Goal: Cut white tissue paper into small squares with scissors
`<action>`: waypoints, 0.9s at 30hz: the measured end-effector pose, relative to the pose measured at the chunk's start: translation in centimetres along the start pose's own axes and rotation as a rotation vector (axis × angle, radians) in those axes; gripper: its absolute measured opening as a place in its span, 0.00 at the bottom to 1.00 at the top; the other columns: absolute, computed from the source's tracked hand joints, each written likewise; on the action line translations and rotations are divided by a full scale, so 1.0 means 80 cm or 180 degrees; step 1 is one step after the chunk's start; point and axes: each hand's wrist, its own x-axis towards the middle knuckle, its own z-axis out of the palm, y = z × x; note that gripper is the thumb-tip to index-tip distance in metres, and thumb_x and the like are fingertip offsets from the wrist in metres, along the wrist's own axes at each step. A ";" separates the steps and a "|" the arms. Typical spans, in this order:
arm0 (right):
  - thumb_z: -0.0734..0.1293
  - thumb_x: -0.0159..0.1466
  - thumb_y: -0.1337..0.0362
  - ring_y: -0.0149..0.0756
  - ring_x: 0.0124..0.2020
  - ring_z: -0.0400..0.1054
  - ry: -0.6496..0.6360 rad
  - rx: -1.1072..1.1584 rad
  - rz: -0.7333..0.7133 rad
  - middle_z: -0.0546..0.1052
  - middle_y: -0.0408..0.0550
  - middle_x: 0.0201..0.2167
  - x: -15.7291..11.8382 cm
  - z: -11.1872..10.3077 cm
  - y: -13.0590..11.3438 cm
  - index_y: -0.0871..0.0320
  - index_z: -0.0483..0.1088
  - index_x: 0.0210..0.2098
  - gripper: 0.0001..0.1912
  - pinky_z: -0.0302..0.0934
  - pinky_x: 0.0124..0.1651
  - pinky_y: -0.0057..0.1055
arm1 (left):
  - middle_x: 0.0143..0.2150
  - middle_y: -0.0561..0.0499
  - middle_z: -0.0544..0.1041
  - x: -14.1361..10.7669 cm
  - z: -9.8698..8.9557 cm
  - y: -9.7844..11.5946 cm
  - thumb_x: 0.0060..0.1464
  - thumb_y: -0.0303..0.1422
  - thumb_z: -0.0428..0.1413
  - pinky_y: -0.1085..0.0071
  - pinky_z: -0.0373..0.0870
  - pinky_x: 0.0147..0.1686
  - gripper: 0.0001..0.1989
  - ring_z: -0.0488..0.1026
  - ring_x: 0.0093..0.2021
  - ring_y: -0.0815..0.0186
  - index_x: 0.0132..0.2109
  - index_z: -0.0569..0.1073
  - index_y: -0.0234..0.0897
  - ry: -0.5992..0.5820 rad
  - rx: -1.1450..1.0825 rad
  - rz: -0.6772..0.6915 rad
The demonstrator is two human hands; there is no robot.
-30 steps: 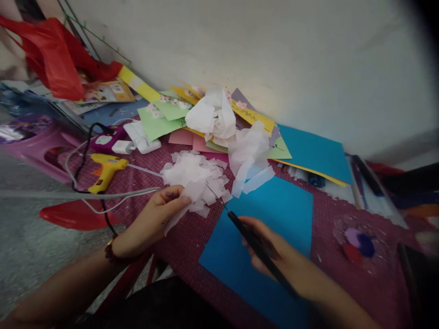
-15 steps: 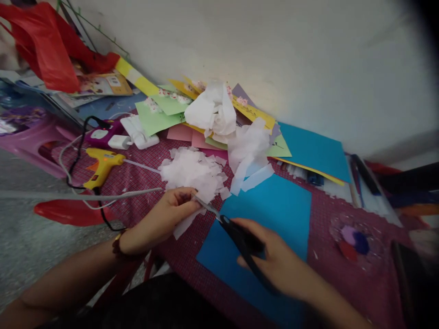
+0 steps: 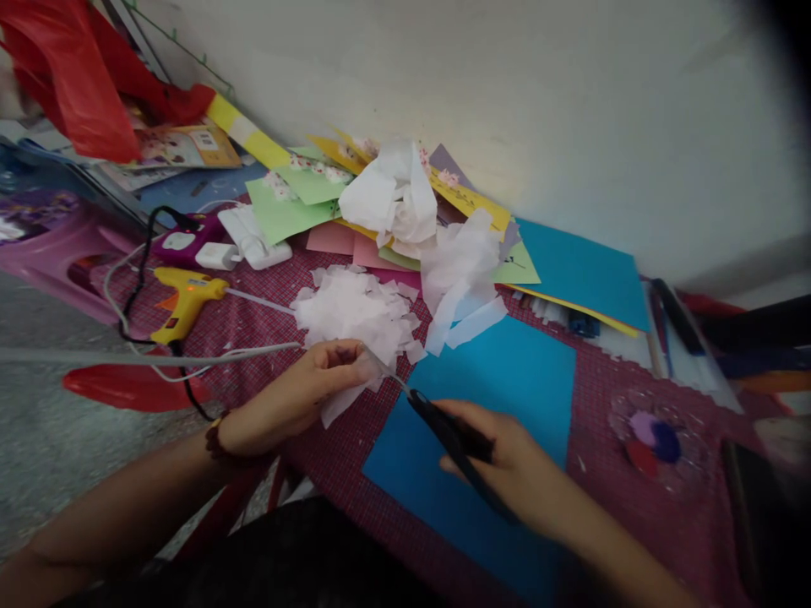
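My left hand (image 3: 329,371) pinches a strip of thin white paper (image 3: 342,404), whose loose end hangs below the fingers. Black-handled scissors (image 3: 447,439) are gripped in my right hand (image 3: 500,456), their blades pointing at my left fingertips and meeting the paper there. Just beyond the fingers lies a heap of cut white paper pieces (image 3: 358,308). A blue sheet (image 3: 494,397) lies flat under the scissors and my right hand. More white paper strips (image 3: 459,270) rest at its far edge, beside a crumpled white paper bundle (image 3: 393,190).
A yellow glue gun (image 3: 187,304) lies at the left, near a purple power strip (image 3: 190,241) and trailing cables. Coloured cards (image 3: 291,211) are piled against the wall. On the right are a clear dish (image 3: 655,443) with coloured discs and a dark object (image 3: 753,507) at the edge.
The scissors' blades look closer together now, and my right hand's fingers have drawn in slightly. My left hand stays at nearly the same spot; the view has shifted a little.
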 end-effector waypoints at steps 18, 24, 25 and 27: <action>0.70 0.54 0.63 0.51 0.55 0.66 -0.0171 -0.0125 0.0289 0.71 0.54 0.58 -0.007 -0.005 -0.021 0.55 0.62 0.62 0.36 0.64 0.55 0.46 | 0.19 0.57 0.69 -0.011 -0.018 -0.011 0.44 0.33 0.65 0.77 0.57 0.23 0.08 0.63 0.21 0.75 0.25 0.73 0.36 0.0837 -0.0081 0.0734; 0.71 0.51 0.63 0.50 0.48 0.70 -0.0233 -0.0020 0.0296 0.76 0.53 0.50 -0.004 0.000 -0.024 0.56 0.68 0.58 0.34 0.68 0.45 0.42 | 0.27 0.54 0.73 -0.008 -0.015 -0.013 0.47 0.34 0.64 0.75 0.62 0.28 0.07 0.66 0.27 0.71 0.30 0.76 0.36 0.0547 0.0507 0.0528; 0.71 0.51 0.62 0.50 0.46 0.70 -0.0257 0.0047 0.0276 0.77 0.53 0.47 -0.003 0.000 -0.023 0.55 0.69 0.57 0.33 0.68 0.43 0.40 | 0.27 0.54 0.73 -0.007 -0.017 -0.015 0.48 0.34 0.64 0.75 0.61 0.28 0.07 0.66 0.27 0.71 0.30 0.76 0.36 0.0470 0.0620 0.0512; 0.71 0.52 0.61 0.47 0.43 0.71 -0.0317 0.0197 0.0243 0.78 0.51 0.43 -0.003 -0.001 -0.020 0.54 0.69 0.57 0.32 0.67 0.38 0.37 | 0.26 0.55 0.70 -0.005 -0.019 -0.018 0.50 0.35 0.63 0.75 0.59 0.27 0.08 0.64 0.27 0.72 0.29 0.75 0.36 0.0365 0.0798 0.0535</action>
